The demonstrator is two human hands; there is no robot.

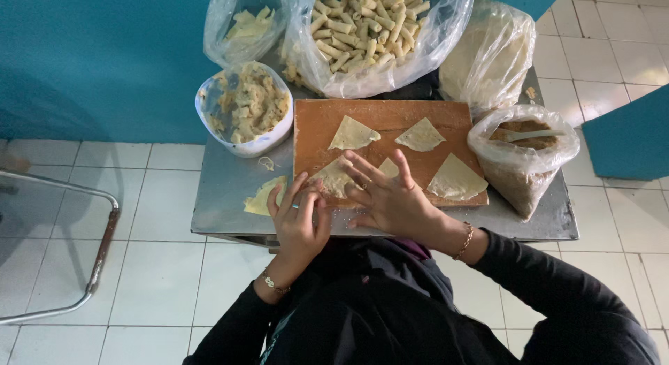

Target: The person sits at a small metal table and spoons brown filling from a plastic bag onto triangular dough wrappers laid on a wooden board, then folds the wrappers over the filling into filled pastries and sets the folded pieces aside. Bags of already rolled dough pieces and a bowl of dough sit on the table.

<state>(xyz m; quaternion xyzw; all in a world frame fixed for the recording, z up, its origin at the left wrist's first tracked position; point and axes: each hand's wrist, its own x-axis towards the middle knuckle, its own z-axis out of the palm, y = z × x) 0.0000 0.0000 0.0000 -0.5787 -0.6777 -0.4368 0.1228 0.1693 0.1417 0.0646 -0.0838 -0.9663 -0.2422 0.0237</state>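
Black sleeves fill the near edge of my view, and from them both hands reach onto the grey metal worktop (230,191). I see the left hand (300,222) with fingers loosely curled at the near edge of the brown wooden board (380,117), fingertips touching a pale triangular pastry sheet (333,177); I cannot tell whether it pinches anything. My right hand (390,198) lies flat, fingers spread, pressing over the same sheet. Three more pale triangles rest further along the board, and a yellowish one (263,196) lies on the worktop just left of it. I judge the sheet should be held flat and smoothed evenly, without tearing the thin dough. Far left stands a white bowl of lumpy filling (245,107); far centre, a clear bag of rolled pastries (362,27).
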